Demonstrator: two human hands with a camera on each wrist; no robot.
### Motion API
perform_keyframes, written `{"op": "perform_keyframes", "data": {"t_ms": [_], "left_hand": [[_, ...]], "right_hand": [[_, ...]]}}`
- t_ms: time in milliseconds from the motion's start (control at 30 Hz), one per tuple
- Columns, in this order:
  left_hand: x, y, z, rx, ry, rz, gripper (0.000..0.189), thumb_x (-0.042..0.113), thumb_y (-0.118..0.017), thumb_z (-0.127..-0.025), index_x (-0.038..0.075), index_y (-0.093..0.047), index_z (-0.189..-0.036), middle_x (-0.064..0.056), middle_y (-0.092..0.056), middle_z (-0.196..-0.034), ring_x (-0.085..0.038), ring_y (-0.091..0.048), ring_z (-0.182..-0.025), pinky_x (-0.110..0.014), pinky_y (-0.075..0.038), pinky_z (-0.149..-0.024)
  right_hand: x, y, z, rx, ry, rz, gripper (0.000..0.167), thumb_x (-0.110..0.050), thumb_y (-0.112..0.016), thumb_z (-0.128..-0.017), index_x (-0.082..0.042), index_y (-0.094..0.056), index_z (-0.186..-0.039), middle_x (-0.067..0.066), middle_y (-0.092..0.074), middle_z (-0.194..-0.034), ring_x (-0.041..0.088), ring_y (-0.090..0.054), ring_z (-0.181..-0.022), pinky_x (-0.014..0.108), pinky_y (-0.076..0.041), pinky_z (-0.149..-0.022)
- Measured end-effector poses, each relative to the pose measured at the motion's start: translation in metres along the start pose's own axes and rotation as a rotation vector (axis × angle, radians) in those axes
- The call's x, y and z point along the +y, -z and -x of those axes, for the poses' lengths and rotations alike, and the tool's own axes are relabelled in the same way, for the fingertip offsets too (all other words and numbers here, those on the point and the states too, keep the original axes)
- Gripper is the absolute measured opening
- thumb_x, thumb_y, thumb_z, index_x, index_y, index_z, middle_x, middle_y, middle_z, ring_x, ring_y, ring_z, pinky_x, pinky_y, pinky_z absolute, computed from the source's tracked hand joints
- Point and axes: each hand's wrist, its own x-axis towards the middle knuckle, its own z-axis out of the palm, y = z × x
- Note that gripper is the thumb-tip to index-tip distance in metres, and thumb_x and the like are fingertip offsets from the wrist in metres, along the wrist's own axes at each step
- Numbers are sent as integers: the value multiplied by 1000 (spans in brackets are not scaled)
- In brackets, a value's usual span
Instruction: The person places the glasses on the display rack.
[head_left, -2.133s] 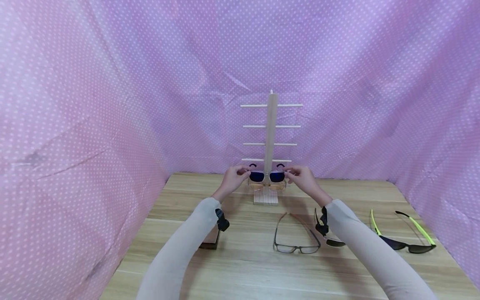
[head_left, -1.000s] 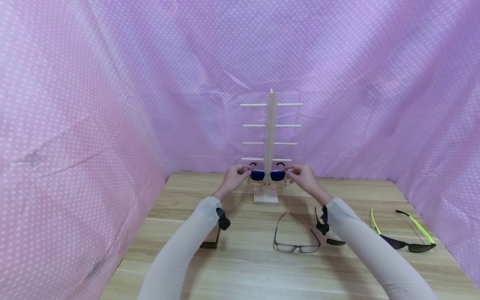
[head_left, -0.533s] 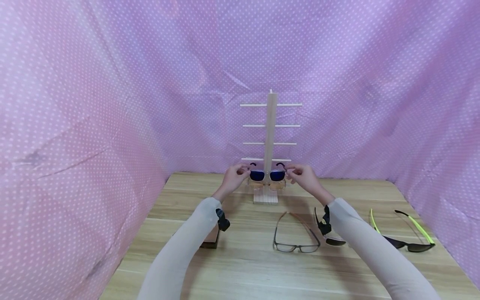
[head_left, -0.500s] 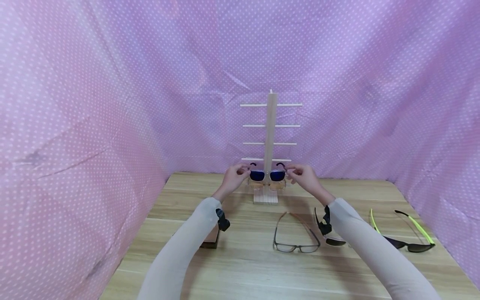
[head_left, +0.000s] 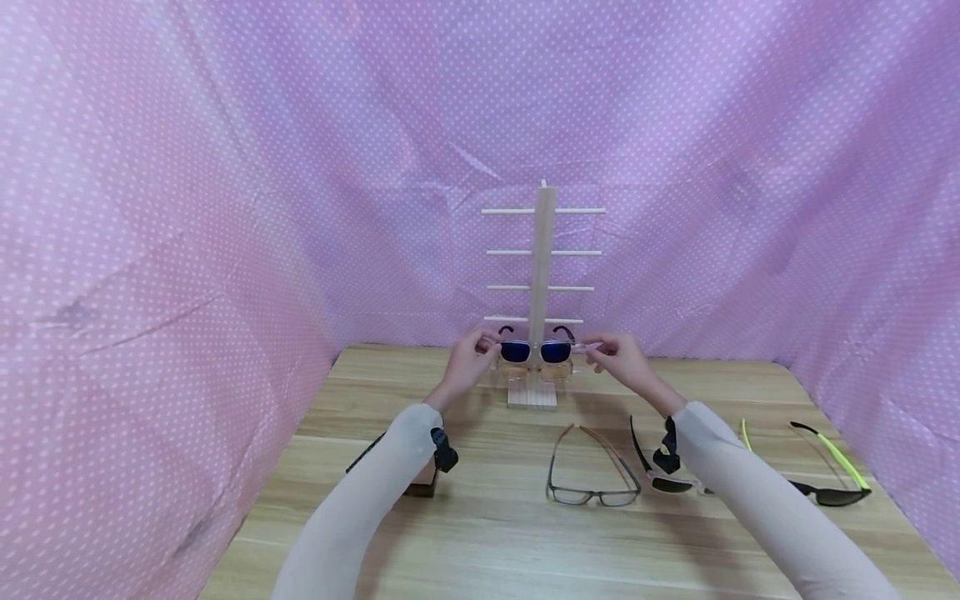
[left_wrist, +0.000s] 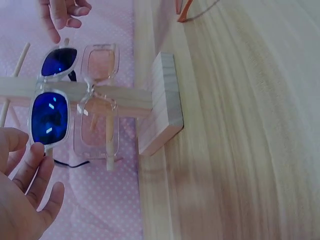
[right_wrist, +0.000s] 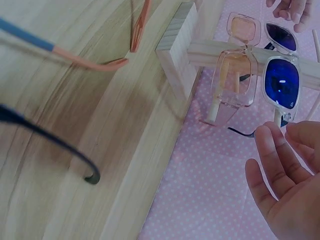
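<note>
Blue-lensed sunglasses (head_left: pixel 555 352) with a clear frame hang on a rod of the wooden display stand (head_left: pixel 542 250), facing me. Just below them hang glasses with pinkish lenses (left_wrist: pixel 100 122) and a clear frame. My left hand (head_left: pixel 468 358) is beside the left end of the sunglasses, fingers loosely bent; in the left wrist view a fingertip overlaps the frame's corner, though contact is unclear. My right hand (head_left: pixel 618 358) stands a little off the right end, fingers relaxed and holding nothing. In the right wrist view, its fingertips lie close to the rod's end.
Grey-framed eyeglasses (head_left: pixel 595 497) lie on the wooden table (head_left: pixel 480 550). To the right are dark-lensed glasses (head_left: pixel 671 485), partly behind my right forearm, and sunglasses with yellow-green temples (head_left: pixel 836 497). A brown box-like object (head_left: pixel 422 482) is partly under my left forearm. Pink dotted cloth surrounds the table.
My right hand has moved right, away from the sunglasses, and its fingers have let go. My left hand has shifted slightly and loosened. The sunglasses stay on the stand.
</note>
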Motion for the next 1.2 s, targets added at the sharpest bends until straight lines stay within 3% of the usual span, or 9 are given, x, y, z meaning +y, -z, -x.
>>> {"op": "perform_keyframes", "data": {"t_ms": [167,367,600,700,867,1033,1200], "left_hand": [[5,-6,6,4,-39,37,16,5,-65,-98,-2,-68,-112,-18,-72,-98,-25,-67,-90,-28,-56,-82],[9,-15,12,-18,-74,59,14,3,-65,-97,-2,-68,-110,-19,-72,-97,-26,-68,-88,-28,-56,-80],[14,-29,19,-68,-99,96,18,2,-63,-99,-5,-67,-114,-23,-71,-98,-32,-67,-89,-24,-55,-80],[22,-37,24,-85,-91,119,18,3,-62,-99,-5,-66,-115,-24,-71,-100,-34,-66,-92,-23,-53,-81],[30,-54,31,-114,-84,148,19,3,-63,-99,-6,-66,-115,-20,-71,-100,-21,-66,-89,-22,-52,-81],[29,-77,38,-154,-139,160,18,4,-64,-98,-5,-67,-113,-20,-72,-96,-14,-64,-85,-19,-52,-77],[30,-96,48,-231,-126,140,19,8,-62,-100,-1,-68,-115,-16,-72,-97,-12,-64,-87,-19,-53,-80]], "right_hand": [[1,6,7,-5,14,15,27,0,-63,-98,16,-64,-120,32,-72,-87,34,-70,-65,24,-57,-59],[5,13,14,-47,37,4,26,5,-61,-98,20,-63,-118,35,-71,-87,15,-68,-61,33,-60,-61],[11,20,26,-72,52,40,24,6,-63,-95,18,-65,-116,31,-72,-87,27,-70,-64,32,-61,-63],[6,23,31,-81,59,48,25,7,-63,-95,18,-64,-117,32,-72,-90,18,-69,-64,34,-61,-64],[4,29,42,-87,74,62,26,8,-62,-95,19,-63,-119,31,-73,-91,2,-65,-65,35,-60,-63],[14,35,52,-73,67,83,25,3,-65,-96,15,-66,-117,23,-74,-85,10,-67,-65,28,-58,-63],[20,44,64,-56,82,116,23,5,-65,-94,15,-67,-115,20,-73,-83,11,-67,-65,22,-56,-62]]}}
